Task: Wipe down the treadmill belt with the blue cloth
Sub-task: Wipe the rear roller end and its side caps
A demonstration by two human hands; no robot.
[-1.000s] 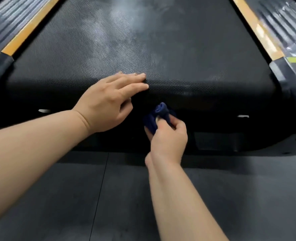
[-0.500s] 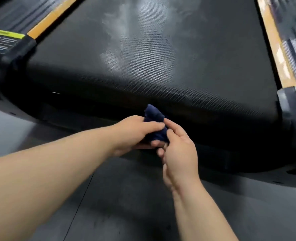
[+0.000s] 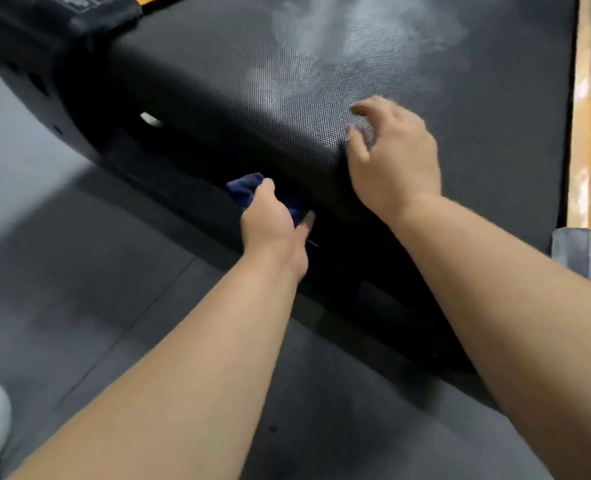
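Item: treadmill belt [image 3: 287, 81], black, textured, with a pale hazy residue [image 3: 339, 46] across its upper middle. Long axis: runs away from the person toward the top of the view, slanting slightly right, alongside the orange side rail [image 3: 581, 98]; the near end curves down over the rear edge, facing the person. Item: blue cloth [image 3: 244, 188], bunched into a wad with no clear long axis, one fold poking out up and to the left; located just below the belt's rear edge, above the floor [image 3: 79, 271], apart from the residue. Hands: left hand [image 3: 273, 216] gripped round the cloth; right hand [image 3: 394, 157] holding nothing, fingers loosely arched with the tips on the belt near its rear curve. Hazards, as judged: the cloth is wadded small, so each pass would likely cover little and could smear the residue rather than lift it; worked low at the rear edge, a loose fold might catch in the dark gap beneath the belt; if the belt runs free, pressure from the right hand could shift it under the wipe. The picture is motion-blurred, so fine finger contact is uncertain.
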